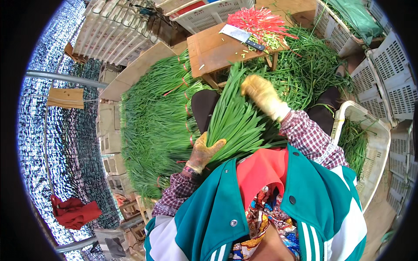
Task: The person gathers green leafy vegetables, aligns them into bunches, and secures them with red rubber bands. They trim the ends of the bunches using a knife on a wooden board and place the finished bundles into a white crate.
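Note:
A large loose bunch of garlic chives [233,120] lies across my lap, its long flat green leaves fanned towards my body. My left hand [205,151], in a stained yellowish work glove, grips the bunch at its near left side with the thumb over the leaves. My right hand [261,94], gloved the same way and slightly blurred, is beside the far right part of the bunch. Its fingers look curled, but their tips are hidden, so whether they hold any leaves is unclear. To the left are stacked chive bundles [156,120] bound with red ties.
Ahead stands a low wooden bench [209,49] with a cleaver [240,34], red-and-white plastic ties [258,19] and cut stem ends [272,40]. Loose chives [303,68] are heaped beyond my right hand. A white plastic crate [375,156] stands at my right, near more crates [392,71].

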The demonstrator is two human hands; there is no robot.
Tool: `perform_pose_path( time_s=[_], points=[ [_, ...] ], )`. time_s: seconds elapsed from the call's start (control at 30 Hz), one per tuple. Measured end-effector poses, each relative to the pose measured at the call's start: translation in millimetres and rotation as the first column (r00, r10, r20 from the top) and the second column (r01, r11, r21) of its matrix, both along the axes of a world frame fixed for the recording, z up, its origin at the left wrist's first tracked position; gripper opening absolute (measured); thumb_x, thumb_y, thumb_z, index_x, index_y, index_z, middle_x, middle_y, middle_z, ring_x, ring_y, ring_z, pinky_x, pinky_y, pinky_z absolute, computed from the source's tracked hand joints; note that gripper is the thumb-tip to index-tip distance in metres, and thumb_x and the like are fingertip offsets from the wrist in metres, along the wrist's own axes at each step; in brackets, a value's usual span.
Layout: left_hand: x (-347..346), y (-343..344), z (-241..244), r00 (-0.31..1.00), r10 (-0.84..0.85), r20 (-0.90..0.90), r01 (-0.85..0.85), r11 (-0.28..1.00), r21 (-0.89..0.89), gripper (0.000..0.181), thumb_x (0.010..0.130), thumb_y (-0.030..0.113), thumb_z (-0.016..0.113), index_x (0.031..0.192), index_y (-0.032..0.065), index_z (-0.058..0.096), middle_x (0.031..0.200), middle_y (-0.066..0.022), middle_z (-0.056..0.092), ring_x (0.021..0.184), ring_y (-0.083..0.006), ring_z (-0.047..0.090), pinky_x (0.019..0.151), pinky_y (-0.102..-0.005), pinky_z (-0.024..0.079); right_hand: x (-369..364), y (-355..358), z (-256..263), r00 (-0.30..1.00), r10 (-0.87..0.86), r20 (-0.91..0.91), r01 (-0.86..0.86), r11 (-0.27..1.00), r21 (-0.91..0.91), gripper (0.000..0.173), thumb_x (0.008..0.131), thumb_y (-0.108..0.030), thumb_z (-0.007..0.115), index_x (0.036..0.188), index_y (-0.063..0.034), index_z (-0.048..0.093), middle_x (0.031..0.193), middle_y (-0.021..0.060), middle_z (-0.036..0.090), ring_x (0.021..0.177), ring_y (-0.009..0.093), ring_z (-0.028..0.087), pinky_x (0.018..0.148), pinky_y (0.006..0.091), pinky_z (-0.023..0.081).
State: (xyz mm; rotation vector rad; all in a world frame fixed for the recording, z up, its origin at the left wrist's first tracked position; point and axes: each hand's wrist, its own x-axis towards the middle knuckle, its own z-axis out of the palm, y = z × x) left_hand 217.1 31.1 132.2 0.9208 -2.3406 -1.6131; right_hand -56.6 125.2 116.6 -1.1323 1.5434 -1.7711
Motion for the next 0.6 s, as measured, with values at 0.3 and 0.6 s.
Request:
perform_pose_path(
  time_s=[0.3, 0.6],
  points=[
    [1, 3, 0, 0.987, 0.15, -0.055, -0.126, 0.94, 0.316, 0.031, 0.086, 0.006, 0.07, 0.113, -0.0039, 0.059, 0.106, -0.0069, 0.065, 0.093, -0.0117, 0.059, 0.086, -0.0254, 0.049, -85, 70, 42, 0.902, -0.403, 0.155, 0.416, 0.907, -0.066, 0.021, 0.098, -0.028, 0.054, 0.099, -0.0086, 0.062, 0.095, -0.0041, 0.06, 0.073, 0.003, 0.043, 0.072, 0.0194, 0.039],
    [-4, 6, 9, 0.995, 0.098, -0.022, -0.092, 0.976, 0.198, 0.032, 0.085, 0.007, 0.071, 0.113, -0.0037, 0.059, 0.106, -0.0072, 0.066, 0.093, -0.0117, 0.06, 0.084, -0.0257, 0.049, -7, 56, 33, 0.798, -0.097, -0.595, 0.27, 0.94, 0.209, 0.026, 0.087, -0.029, 0.067, 0.1, -0.0068, 0.064, 0.086, 0.0077, 0.061, 0.077, 0.026, 0.06, 0.07, 0.0374, 0.049]
  ],
)
